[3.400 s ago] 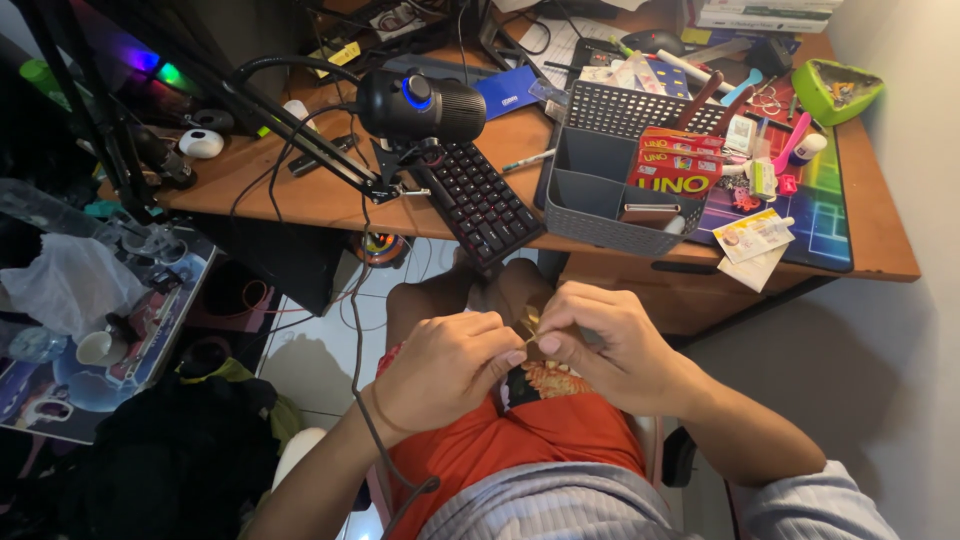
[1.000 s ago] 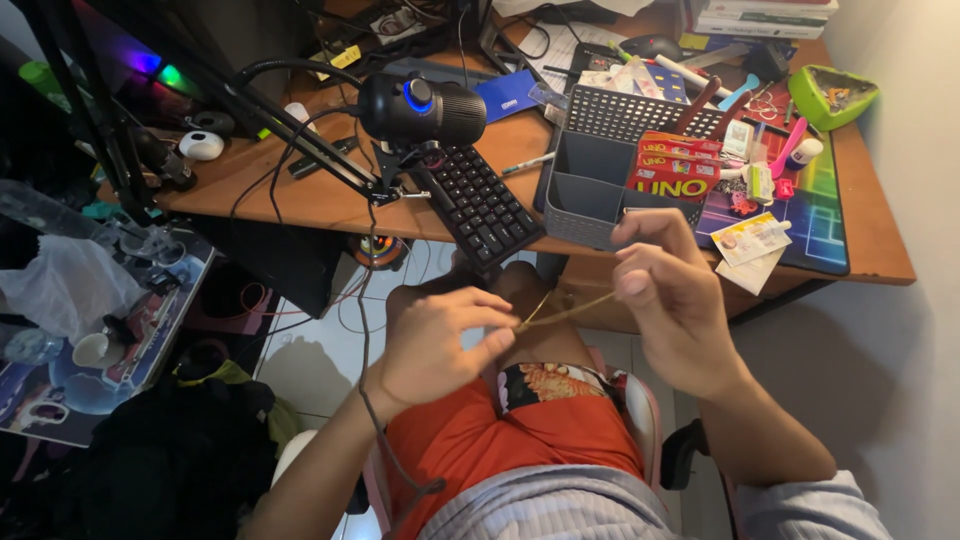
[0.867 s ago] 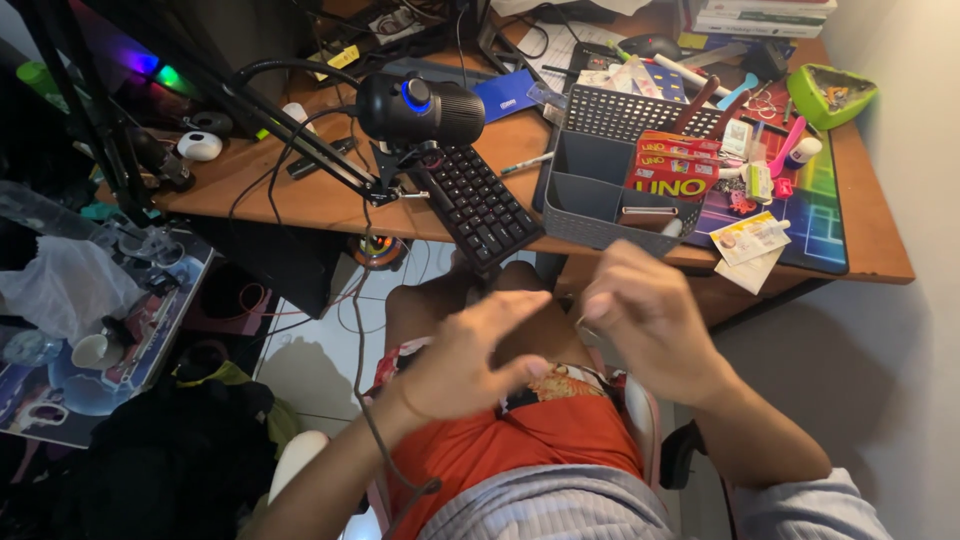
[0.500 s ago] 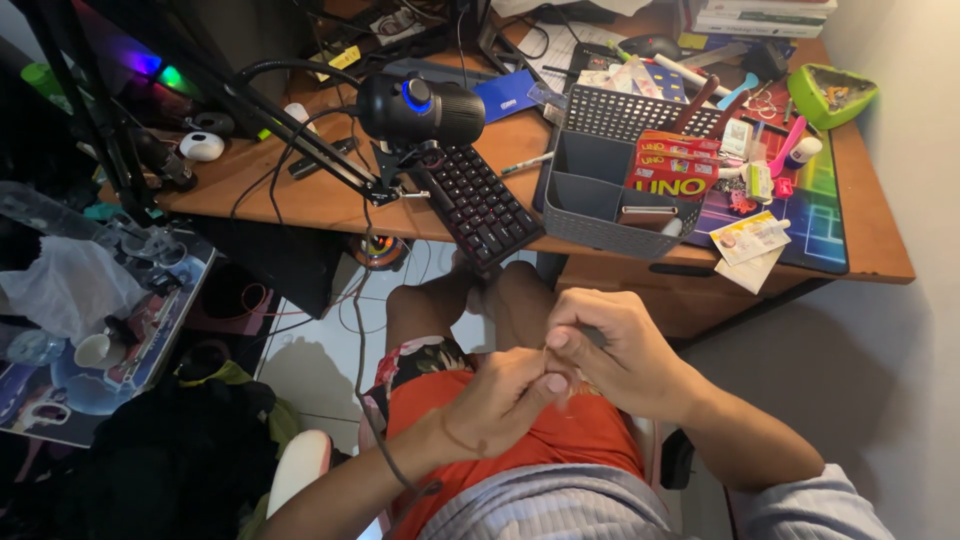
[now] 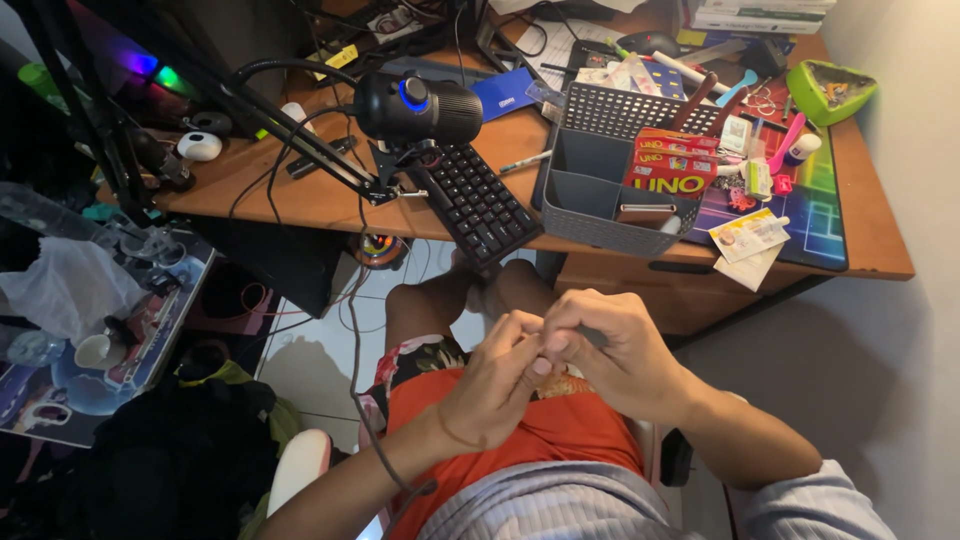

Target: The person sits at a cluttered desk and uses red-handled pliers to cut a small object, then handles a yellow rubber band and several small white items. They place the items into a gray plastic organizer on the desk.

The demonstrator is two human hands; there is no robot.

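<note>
Rubber band, or whatever thin thing I am working, is hidden now inside my fingers above my lap, below the desk's front edge. My left hand and right hand meet fingertip to fingertip, pressed together in a pinch; what exactly they grip I cannot tell. If the pinch loosens, I judge that the small thing could slip and drop to the floor beneath the keyboard and grey basket.
</note>
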